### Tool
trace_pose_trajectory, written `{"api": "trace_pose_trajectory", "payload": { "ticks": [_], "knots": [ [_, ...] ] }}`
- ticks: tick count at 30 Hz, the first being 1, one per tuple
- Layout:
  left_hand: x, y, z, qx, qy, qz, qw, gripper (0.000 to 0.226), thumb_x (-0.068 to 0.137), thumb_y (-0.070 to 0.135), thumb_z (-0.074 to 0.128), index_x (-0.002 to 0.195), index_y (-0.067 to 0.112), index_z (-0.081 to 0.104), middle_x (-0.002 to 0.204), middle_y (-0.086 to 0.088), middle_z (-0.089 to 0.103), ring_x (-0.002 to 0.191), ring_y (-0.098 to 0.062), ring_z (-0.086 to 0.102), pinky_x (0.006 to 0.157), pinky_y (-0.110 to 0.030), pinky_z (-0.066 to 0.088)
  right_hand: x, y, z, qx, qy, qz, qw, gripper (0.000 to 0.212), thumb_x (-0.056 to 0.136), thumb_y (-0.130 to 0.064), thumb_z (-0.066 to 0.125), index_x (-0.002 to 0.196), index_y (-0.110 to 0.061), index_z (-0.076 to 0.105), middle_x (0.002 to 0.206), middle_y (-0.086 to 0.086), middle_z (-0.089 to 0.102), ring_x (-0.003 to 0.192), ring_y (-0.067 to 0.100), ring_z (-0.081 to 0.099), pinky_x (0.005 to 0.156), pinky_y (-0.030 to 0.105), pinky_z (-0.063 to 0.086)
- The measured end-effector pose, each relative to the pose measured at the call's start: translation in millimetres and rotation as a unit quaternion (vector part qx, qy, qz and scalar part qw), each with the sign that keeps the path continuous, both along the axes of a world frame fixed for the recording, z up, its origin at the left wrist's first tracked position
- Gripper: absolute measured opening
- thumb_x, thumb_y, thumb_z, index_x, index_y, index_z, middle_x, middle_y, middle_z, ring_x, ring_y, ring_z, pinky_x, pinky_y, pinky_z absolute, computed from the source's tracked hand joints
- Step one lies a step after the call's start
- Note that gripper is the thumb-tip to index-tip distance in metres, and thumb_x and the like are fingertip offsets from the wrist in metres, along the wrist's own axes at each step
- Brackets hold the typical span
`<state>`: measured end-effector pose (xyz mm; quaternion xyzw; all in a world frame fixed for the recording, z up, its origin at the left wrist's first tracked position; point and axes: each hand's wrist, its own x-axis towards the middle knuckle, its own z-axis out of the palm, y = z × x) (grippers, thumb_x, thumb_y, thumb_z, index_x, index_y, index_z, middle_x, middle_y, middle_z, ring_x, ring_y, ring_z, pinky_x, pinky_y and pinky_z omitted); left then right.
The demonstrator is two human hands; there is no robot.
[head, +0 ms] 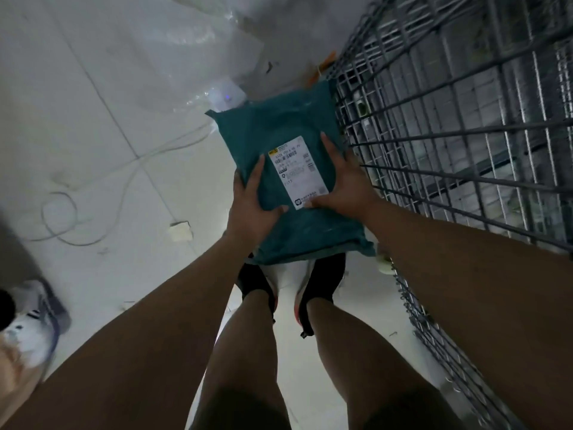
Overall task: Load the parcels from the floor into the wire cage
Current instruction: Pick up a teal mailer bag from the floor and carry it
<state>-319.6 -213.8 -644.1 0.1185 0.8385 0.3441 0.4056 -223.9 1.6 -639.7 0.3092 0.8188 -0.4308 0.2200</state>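
Observation:
A teal plastic mailer parcel (280, 131) with a white shipping label is held in the air in front of me, above my feet. My left hand (252, 206) grips its left edge, thumb across the top face. My right hand (342, 184) grips its right edge, thumb lying on the label. The wire cage (459, 125) stands right beside the parcel, its grey mesh wall touching or almost touching the parcel's right edge. Inside the cage I see only its mesh floor and walls, blurred.
Clear plastic bags and wrapping (198, 51) are piled on the white tiled floor beyond the parcel. A white cable (93, 193) loops across the floor to a small white plug block (180, 231). Another person's white shoe (29, 333) stands at the left edge.

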Motion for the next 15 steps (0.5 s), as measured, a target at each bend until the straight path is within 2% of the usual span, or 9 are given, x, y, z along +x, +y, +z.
{"api": "trace_pose_trajectory", "payload": {
  "ticks": [3,6,11,14,15],
  "knots": [
    [5,-1,-25,0.001,-0.014,0.006,1.000,0.111,0.078,0.031,0.087,0.162,0.045,0.015,0.164,-0.012,0.016,0.151,-0.029,0.028,0.110,-0.030,0.035,-3,-1,-23,0.011,0.003,0.008,1.000,0.140,0.060,-0.044,0.096,0.160,-0.050,-0.002,0.170,0.008,0.005,0.156,0.031,0.014,0.122,0.050,0.025],
    [7,-2,-42,0.003,-0.027,-0.003,1.000,0.109,0.078,0.028,0.085,0.161,0.047,0.016,0.165,-0.011,0.014,0.153,-0.029,0.025,0.113,-0.035,0.038,0,3,-37,0.017,0.011,0.010,1.000,0.135,0.066,-0.036,0.094,0.161,-0.047,-0.001,0.170,0.006,0.012,0.154,0.029,0.018,0.119,0.047,0.027],
    [10,0,-52,0.002,-0.028,0.008,1.000,0.104,0.082,0.017,0.081,0.161,0.046,0.020,0.168,-0.005,0.007,0.155,-0.023,0.022,0.110,-0.022,0.031,1,4,-49,0.041,0.012,-0.006,0.999,0.133,0.068,-0.033,0.094,0.162,-0.044,0.000,0.171,0.002,0.011,0.154,0.023,0.020,0.115,0.033,0.025],
    [6,3,-53,-0.016,-0.033,0.002,0.999,0.103,0.082,0.015,0.081,0.161,0.042,0.021,0.170,-0.006,0.005,0.156,-0.023,0.019,0.114,-0.019,0.028,-1,0,-50,0.048,-0.001,-0.013,0.999,0.133,0.068,-0.033,0.093,0.163,-0.041,0.001,0.170,0.007,0.013,0.154,0.027,0.019,0.122,0.042,0.026],
    [3,2,-51,-0.027,-0.038,-0.004,0.999,0.102,0.082,0.013,0.080,0.162,0.040,0.023,0.170,-0.006,0.005,0.155,-0.022,0.020,0.111,-0.012,0.027,-3,-3,-47,0.048,-0.011,-0.015,0.999,0.132,0.068,-0.033,0.093,0.162,-0.042,0.001,0.169,0.008,0.014,0.154,0.028,0.020,0.122,0.046,0.028]
  ]
}}
